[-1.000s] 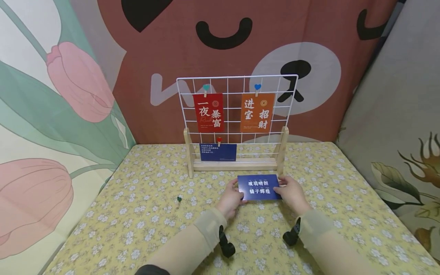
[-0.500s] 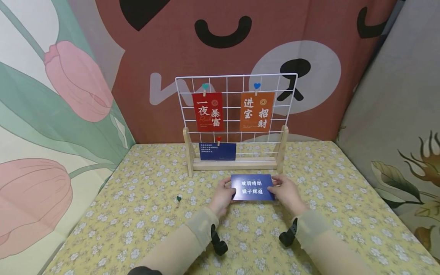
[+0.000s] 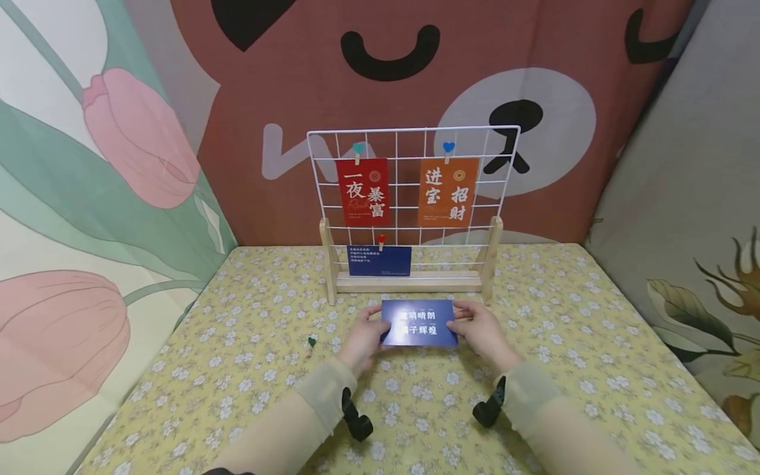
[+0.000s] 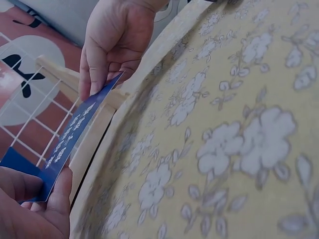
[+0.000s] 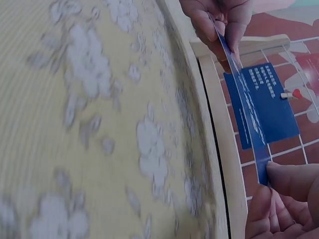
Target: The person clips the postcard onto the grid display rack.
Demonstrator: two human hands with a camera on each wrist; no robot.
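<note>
A blue postcard (image 3: 419, 323) with white characters is held level between both hands, just in front of the rack. My left hand (image 3: 361, 338) pinches its left edge, thumb on the printed face. At the right edge my right hand (image 3: 483, 334) grips it the same way, thumb on top and fingers beneath. In the right wrist view the postcard (image 5: 247, 107) appears nearly edge-on. Behind it stands a white wire grid rack (image 3: 410, 144) on a wooden base. On the grid hang a red card (image 3: 363, 192), an orange card (image 3: 448, 193) and another blue card (image 3: 379, 262).
A small clip with a dark green heart (image 3: 311, 342) lies on the flowered tablecloth (image 3: 237, 369), left of my left hand. Clips with teal (image 3: 358, 149), blue (image 3: 448, 148) and red (image 3: 382, 240) hearts fasten the hanging cards. Patterned cloth (image 3: 392, 99) rises behind the rack.
Both hands have carried the blue postcard leftward along the front of the rack, keeping hold of its two ends. The hanging cards and the loose clip stay in place.
</note>
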